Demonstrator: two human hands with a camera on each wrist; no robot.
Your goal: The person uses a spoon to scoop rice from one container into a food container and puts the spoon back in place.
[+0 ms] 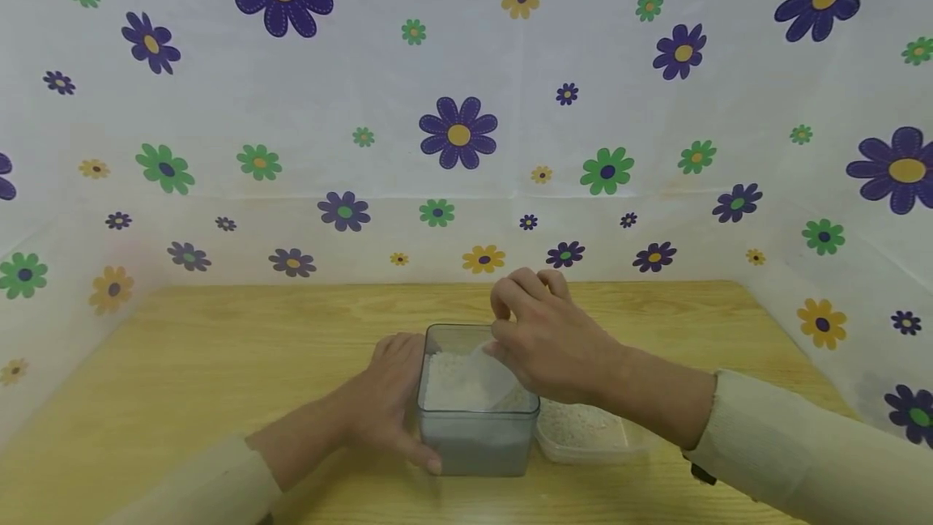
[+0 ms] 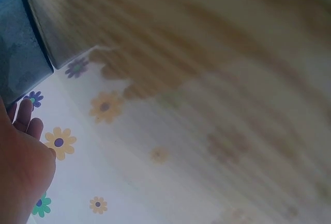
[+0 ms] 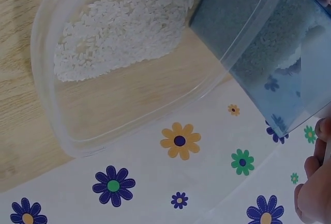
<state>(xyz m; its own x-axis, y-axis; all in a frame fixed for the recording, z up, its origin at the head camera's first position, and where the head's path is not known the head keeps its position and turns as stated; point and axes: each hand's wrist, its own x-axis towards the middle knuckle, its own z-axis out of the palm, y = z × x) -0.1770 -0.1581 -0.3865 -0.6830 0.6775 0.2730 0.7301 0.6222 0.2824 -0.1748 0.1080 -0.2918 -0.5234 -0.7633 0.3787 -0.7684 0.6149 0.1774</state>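
Out of pale sleeves (image 1: 809, 444), grips the left side of a blue-tinted square container (image 1: 477, 448) of white rice (image 1: 448, 379) with the left hand (image 1: 386, 403), thumb spread from the fingers. With the right hand (image 1: 550, 339), pinches what is probably a translucent scoop (image 1: 493, 379), only faintly outlined, in the container's mouth. Has just to the right, on wood-grain table (image 1: 219, 363), a shallow clear tub (image 1: 583, 454) of rice grains (image 3: 129, 32).
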